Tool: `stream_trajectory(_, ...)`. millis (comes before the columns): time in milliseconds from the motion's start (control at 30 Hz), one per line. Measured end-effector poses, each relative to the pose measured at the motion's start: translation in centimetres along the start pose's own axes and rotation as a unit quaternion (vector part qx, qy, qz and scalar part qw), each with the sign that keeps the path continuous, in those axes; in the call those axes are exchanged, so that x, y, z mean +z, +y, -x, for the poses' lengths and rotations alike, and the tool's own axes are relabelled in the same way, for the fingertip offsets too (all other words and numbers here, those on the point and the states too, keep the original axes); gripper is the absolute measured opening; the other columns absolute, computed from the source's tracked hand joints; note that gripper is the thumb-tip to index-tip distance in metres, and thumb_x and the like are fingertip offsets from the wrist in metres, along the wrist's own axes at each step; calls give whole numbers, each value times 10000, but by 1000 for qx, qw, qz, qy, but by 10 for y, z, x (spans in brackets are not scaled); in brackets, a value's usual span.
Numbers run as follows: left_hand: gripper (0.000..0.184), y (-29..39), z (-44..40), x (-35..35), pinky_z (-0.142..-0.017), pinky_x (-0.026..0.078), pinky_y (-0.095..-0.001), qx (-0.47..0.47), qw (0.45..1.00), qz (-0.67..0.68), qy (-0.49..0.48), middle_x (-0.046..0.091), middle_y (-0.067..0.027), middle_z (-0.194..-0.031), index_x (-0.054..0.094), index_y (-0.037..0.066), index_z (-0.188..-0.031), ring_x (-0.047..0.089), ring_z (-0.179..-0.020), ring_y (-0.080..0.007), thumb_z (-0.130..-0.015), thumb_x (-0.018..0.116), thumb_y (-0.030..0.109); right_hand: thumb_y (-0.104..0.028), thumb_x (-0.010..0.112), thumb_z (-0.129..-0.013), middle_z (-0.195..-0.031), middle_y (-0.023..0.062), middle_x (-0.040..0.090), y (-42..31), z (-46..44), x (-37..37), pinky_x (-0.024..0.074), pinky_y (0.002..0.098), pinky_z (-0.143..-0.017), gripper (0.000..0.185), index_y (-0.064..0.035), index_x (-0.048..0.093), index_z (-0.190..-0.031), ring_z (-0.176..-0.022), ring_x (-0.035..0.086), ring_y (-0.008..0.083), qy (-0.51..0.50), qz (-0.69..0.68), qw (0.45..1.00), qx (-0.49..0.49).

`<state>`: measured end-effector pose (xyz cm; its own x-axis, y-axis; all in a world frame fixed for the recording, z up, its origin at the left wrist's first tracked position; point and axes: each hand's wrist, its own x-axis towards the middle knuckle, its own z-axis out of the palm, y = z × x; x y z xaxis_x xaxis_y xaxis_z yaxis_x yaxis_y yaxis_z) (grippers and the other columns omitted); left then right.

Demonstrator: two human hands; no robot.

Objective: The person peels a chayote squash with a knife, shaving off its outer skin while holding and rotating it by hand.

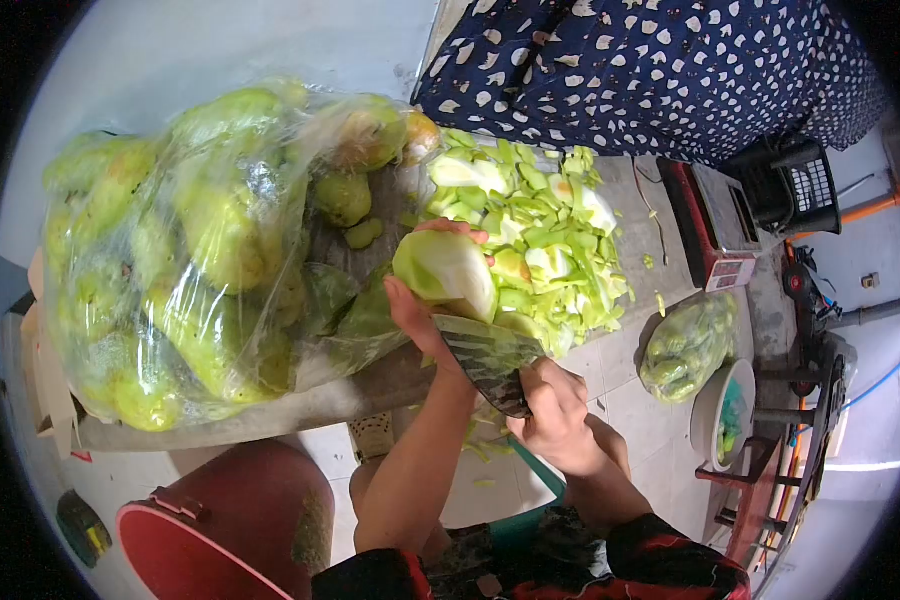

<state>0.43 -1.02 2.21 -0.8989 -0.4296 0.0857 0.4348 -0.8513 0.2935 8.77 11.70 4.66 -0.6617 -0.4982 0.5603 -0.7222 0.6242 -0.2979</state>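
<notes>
My left hand [417, 318] is wrapped around a partly peeled pomelo [445, 268], which shows pale green and white where the rind is cut off. In my right hand [555, 412] is a broad, dark-bladed knife [488, 355], its blade against or very near the lower edge of the fruit. Just beyond the fruit lies a wide heap of green and white peel [555, 265] on the table. Left of my hands, a large clear plastic bag [185, 250] bulges with green pomelos. A loose pomelo [342, 198] sits beside the bag's mouth.
A red-sided scale [715, 215] and a black basket [795, 190] stand at the right. A filled plastic bag [688, 350] and a white tub [722, 415] are on the right. The red bucket [260, 510] is at lower left. Dark patterned cloth [640, 75] hangs at the far side.
</notes>
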Motion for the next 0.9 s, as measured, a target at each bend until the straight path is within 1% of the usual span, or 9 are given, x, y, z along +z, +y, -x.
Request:
stream_trajectory(233, 810, -11, 3, -5, -781, 557, -395, 0, 1000, 7, -15, 529, -207, -1104, 466, -72, -1198, 584, -1016, -311, -896, 374, 673, -67, 674, -530, -754, 137, 489, 2, 2, 0, 398, 376, -452, 422, 30, 542, -919, -546, 536, 277, -11, 18, 999, 26)
stream_trajectory(300, 797, -13, 5, -4, -774, 546, -386, 6, 996, -67, -64, 534, -198, -1092, 472, -64, -1177, 584, -998, -301, -900, 359, 675, -64, 681, -525, -769, 141, 497, 2, 2, -1, 403, 380, -458, 428, 25, 536, -918, -551, 541, 284, -7, 25, 999, 29)
stream_trajectory(433, 777, -18, 8, -1, -769, 534, -380, -6, 996, -55, -70, 535, -189, -1087, 478, -53, -1157, 583, -982, -294, -905, 349, 671, -49, 701, -524, -818, 153, 520, 2, 6, -1, 424, 396, -486, 431, 5, 524, -912, -572, 560, 304, -14, 36, 998, 50)
stream_trajectory(533, 764, -19, 11, 3, -772, 526, -378, 18, 992, -116, -54, 536, -181, -1084, 483, -40, -1149, 579, -986, -291, -908, 346, 672, -34, 705, -545, -835, 163, 532, 0, 9, -1, 438, 409, -504, 406, -5, 521, -905, -581, 567, 313, -20, 43, 996, 72)
stream_trajectory(600, 673, -22, 12, 11, -727, 501, -308, 54, 994, -93, -9, 570, -151, -1030, 528, -49, -1076, 600, -867, -195, -939, 370, 590, -30, 707, -554, -840, 165, 535, -1, 8, -2, 444, 415, -513, 400, -8, 522, -908, -586, 569, 315, -24, 39, 996, 75)
stream_trajectory(667, 676, -21, 11, 8, -724, 501, -309, 37, 996, -70, -35, 573, -154, -1030, 527, -54, -1077, 603, -852, -192, -940, 373, 590, -26, 708, -562, -845, 168, 538, -5, 4, -3, 450, 420, -521, 395, -12, 523, -910, -592, 572, 318, -28, 35, 996, 80)
stream_trajectory(733, 680, -22, 12, 9, -721, 501, -311, 21, 997, -47, -61, 575, -157, -1030, 527, -59, -1078, 606, -837, -190, -941, 376, 589, 65, 666, -685, -733, 136, 513, -9, -3, -3, 413, 404, -480, 295, -3, 478, -902, -543, 550, 335, -5, 59, 995, 81)
stream_trajectory(800, 704, -25, 15, 12, -716, 500, -315, 65, 993, -95, -26, 574, -160, -1023, 524, -63, -1081, 608, -799, -195, -934, 387, 612, 62, 666, -690, -737, 137, 517, -6, -3, -4, 414, 408, -483, 290, -6, 480, -902, -548, 554, 336, -12, 42, 995, 87)
stream_trajectory(900, 732, -25, 15, 10, -710, 499, -311, 70, 990, -122, -23, 575, -161, -1011, 524, -62, -1081, 607, -794, -196, -922, 402, 642, 55, 668, -699, -742, 138, 522, -6, -4, -4, 414, 413, -489, 284, -5, 483, -905, -559, 559, 338, -17, 23, 995, 97)
